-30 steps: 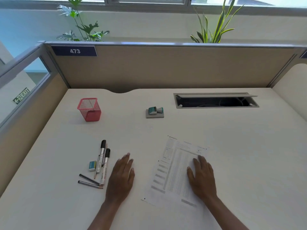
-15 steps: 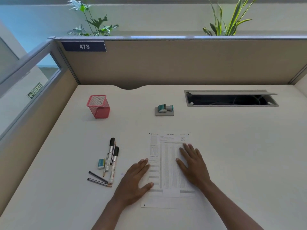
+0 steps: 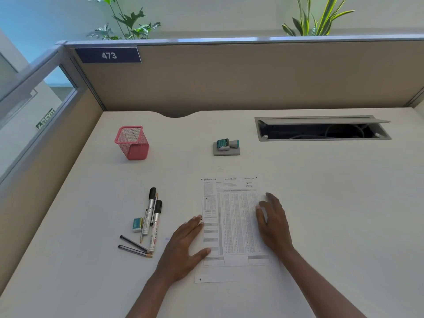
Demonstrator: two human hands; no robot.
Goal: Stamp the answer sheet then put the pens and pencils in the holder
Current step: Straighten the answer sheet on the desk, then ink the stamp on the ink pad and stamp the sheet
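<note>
The printed answer sheet (image 3: pixel 234 223) lies straight in front of me on the white desk. My left hand (image 3: pixel 183 246) rests flat on its left edge, fingers spread, holding nothing. Along the sheet's right edge my right hand (image 3: pixel 274 223) lies flat and empty. A teal stamp (image 3: pixel 227 144) lies on its grey ink pad (image 3: pixel 226 152) beyond the sheet. The red mesh holder (image 3: pixel 133 143) stands upright and empty at the back left. Left of my left hand lie two black-capped markers (image 3: pixel 154 216), pencils (image 3: pixel 135 246) and a small eraser (image 3: pixel 137 224).
Beige partition walls (image 3: pixel 229 76) close the desk at the back and left. An open cable slot (image 3: pixel 321 129) with a raised lid is sunk into the desk at the back right. Plants rise behind the partition.
The sheet has been turned from tilted to square with the desk edge. My left hand came onto its left edge, and my right hand slid to its right edge.
</note>
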